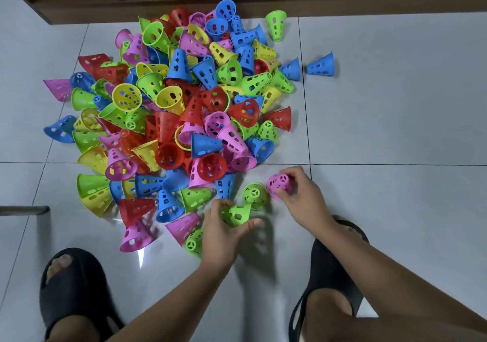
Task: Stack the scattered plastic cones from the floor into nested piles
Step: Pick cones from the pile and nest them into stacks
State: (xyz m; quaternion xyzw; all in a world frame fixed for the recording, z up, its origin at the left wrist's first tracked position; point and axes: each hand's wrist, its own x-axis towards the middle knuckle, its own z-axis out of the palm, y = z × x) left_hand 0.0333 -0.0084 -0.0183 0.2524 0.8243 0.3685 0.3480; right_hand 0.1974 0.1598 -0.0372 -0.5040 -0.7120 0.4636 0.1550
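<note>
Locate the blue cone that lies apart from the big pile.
In the head view, the blue cone lies on its side right of the pile, just past a second blue cone at its edge.

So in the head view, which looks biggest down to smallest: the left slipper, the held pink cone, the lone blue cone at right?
Left slipper, by far.
Pink cone and lone blue cone: alike; pink is nearer and partly covered, so unranked.
</note>
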